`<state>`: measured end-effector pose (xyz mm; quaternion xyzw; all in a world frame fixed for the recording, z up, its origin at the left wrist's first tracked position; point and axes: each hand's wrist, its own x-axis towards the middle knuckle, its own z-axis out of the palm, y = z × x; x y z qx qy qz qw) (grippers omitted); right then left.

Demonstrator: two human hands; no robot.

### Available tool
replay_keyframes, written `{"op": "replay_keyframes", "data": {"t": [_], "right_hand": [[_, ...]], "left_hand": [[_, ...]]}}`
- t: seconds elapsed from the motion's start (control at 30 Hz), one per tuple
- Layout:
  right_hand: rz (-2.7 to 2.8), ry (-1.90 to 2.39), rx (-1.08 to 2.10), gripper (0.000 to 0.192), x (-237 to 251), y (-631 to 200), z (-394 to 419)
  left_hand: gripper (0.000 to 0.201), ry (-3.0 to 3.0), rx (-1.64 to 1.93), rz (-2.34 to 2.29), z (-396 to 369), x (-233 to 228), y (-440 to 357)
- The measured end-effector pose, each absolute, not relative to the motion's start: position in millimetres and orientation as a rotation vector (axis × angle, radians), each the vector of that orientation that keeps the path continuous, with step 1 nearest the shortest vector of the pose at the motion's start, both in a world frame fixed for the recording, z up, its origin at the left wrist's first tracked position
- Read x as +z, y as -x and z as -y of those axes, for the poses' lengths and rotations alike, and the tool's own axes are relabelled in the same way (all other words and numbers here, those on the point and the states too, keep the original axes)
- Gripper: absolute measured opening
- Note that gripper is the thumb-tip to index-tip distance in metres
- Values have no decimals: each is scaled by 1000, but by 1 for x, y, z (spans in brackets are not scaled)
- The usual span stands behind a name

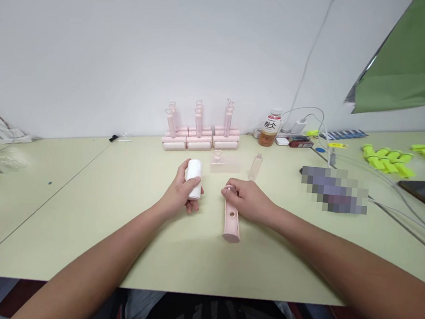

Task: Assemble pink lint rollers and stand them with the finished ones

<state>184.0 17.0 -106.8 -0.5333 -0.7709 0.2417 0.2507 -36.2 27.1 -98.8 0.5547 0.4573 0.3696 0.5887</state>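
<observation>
Hands both busy over the pale green table (82, 207). I see my left hand (181, 194) wrapped around a white roll (193, 177), fingers closed on its lower part, thumb across the front; the roll stands roughly upright, lifted just off the tabletop or barely touching it, can't tell which. My right hand (248, 200) is closed on the far end of a pink tube (231, 221), which lies on the table pointing back toward me, with a round hole showing in its upper side. Roll and tube are near each other, not touching.

Just beyond the hands: a clear cover (225, 164) with a small heart-shaped tab, lying flat, and beside it to the right a small clear bottle (255, 166) standing upright. Further back against the wall, a stack of pink rollers (199, 136), handles sticking up in three groups. Right of that, a drink bottle (271, 128) with an orange label, then a charger and white cables (305, 118). Far right: yellow-green plastic parts (387, 160) in a loose pile, a dark phone (423, 194) lying flat, and a green sheet (410, 62) hanging at the top corner. A blurred patch sits on the table right of my right hand.
</observation>
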Motion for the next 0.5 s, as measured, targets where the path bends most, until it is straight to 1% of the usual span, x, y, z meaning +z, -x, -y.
{"op": "replay_keyframes", "data": {"t": [0.13,0.3,0.37,0.5], "right_hand": [[2002,1363,750,25,-107,-183,-15],[1968,1274,761,35,-106,-180,-15],[1865,1312,907,36,-106,-178,-15],[1583,1313,1423,33,-106,-173,-15]], "left_hand": [[74,-1258,890,-996,-26,-102,35],[72,-1245,916,-959,-25,-103,33],[70,-1250,915,-963,-25,-104,32],[69,-1283,888,-967,-23,-104,31]]}}
